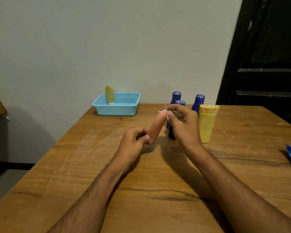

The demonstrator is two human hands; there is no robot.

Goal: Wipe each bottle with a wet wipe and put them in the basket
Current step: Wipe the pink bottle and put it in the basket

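Where wall (107,39) meets wooden table (74,165), black door (267,56)

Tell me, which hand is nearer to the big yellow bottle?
Right. The right hand, wiping the orange tube, is just beside the yellow bottle; the left hand is farther left.

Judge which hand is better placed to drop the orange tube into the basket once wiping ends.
Probably left: the left hand already grips the orange tube and sits nearer the basket; the right hand pinches the wipe.
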